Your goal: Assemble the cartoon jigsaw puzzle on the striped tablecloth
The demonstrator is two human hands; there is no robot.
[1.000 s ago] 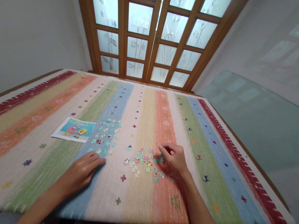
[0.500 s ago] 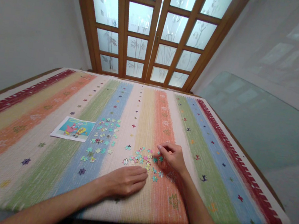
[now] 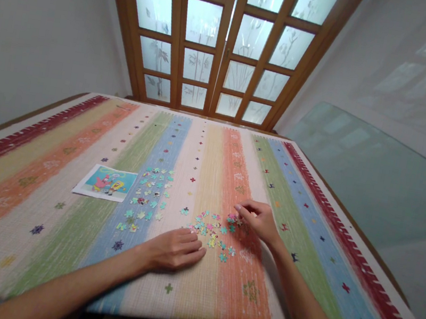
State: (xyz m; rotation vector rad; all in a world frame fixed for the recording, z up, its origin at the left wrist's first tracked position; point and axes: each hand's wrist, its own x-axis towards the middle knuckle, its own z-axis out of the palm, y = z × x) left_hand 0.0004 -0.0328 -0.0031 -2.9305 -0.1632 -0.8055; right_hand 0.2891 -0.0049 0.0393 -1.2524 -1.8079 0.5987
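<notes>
A loose pile of small jigsaw puzzle pieces (image 3: pixel 209 228), coloured turquoise, pink and yellow, lies on the striped cloth in front of me. My left hand (image 3: pixel 175 250) rests palm down at the pile's lower left edge, its fingers lying flat and covering some of the cloth. At the right edge of the pile is my right hand (image 3: pixel 260 220), thumb and forefinger drawn together. Whatever is between those fingertips is too small to make out. Left of the pile, separate puzzle pieces (image 3: pixel 146 191) are spread out in rough rows on the blue stripe.
A printed picture (image 3: pixel 106 183) of two cartoon figures lies on the left of the striped tablecloth (image 3: pixel 75 235). Beyond the table's far edge stand wooden doors with frosted panes (image 3: pixel 202 23). A pale glass panel (image 3: pixel 373 169) leans at the right wall.
My left hand has slid left along the near edge of the pile. The right hand has shifted right, its fingers still drawn together. The view has moved slightly.
</notes>
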